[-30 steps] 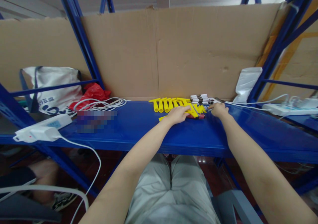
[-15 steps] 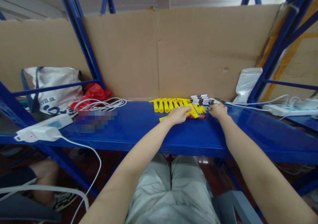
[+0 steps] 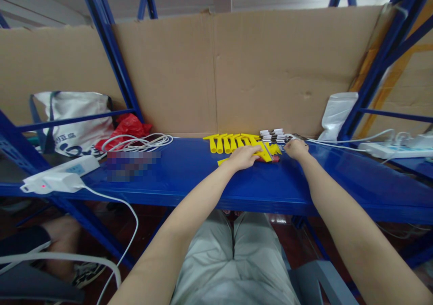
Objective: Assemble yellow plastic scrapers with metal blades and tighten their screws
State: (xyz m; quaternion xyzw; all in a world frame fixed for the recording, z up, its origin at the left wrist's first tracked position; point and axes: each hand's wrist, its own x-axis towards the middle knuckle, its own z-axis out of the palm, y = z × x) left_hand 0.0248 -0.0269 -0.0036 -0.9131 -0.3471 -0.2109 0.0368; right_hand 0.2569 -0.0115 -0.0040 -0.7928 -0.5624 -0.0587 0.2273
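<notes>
Because a row of yellow pieces (image 3: 219,145) lies close by on the worktop (image 3: 189,174), we'd best steady the yellow tool (image 3: 266,153) at its right end, our left hand (image 3: 244,157) palm down, closed on it. Our right hand (image 3: 297,149) curls near the white strips (image 3: 272,135), forearm slanting inward; we can't tell whether its grip holds anything.

A: What lies at left?
B: A printed cloth bag (image 3: 79,117) beside a red plastic bag (image 3: 131,125), with coiled white cable (image 3: 145,144) in front and a white power strip (image 3: 61,171) nearer.
A: And at right?
B: A white pouch (image 3: 338,112) beside a blue upright (image 3: 370,79); cardboard (image 3: 270,61) stands behind.
</notes>
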